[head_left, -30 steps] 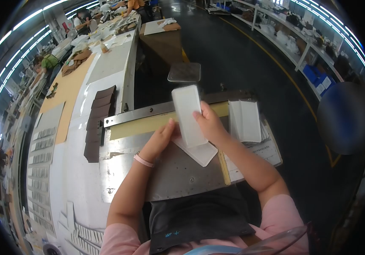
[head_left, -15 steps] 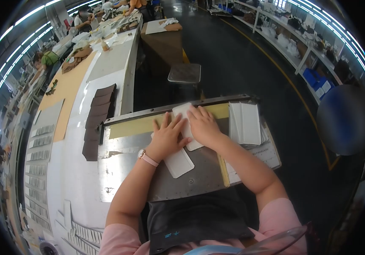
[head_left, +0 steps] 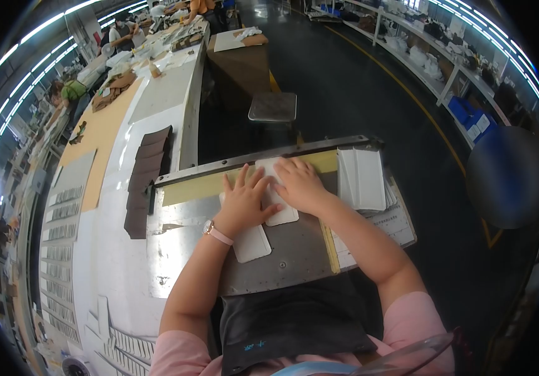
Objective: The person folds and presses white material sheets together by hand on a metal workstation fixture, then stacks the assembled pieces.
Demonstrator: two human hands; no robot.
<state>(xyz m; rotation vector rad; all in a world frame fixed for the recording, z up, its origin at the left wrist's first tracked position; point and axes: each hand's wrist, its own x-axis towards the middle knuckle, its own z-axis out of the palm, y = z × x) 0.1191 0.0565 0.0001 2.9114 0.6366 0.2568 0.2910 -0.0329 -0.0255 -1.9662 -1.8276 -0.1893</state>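
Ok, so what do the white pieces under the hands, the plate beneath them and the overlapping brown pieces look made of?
The white pieces look like matte card or leather, flat and crisp-edged; I can't tell which. The plate seems bare metal, likely steel: grey, with bright glare and scuffs. The brown pieces may be leather or imitation: smooth, dark, low sheen.

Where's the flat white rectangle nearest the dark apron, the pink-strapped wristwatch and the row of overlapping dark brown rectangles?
Flat white rectangle (head_left: pixel 253 244): head view, on its uncovered near end.
Pink-strapped wristwatch (head_left: pixel 220 235): head view, on the strap.
Row of overlapping dark brown rectangles (head_left: pixel 144 180): head view, near its middle.
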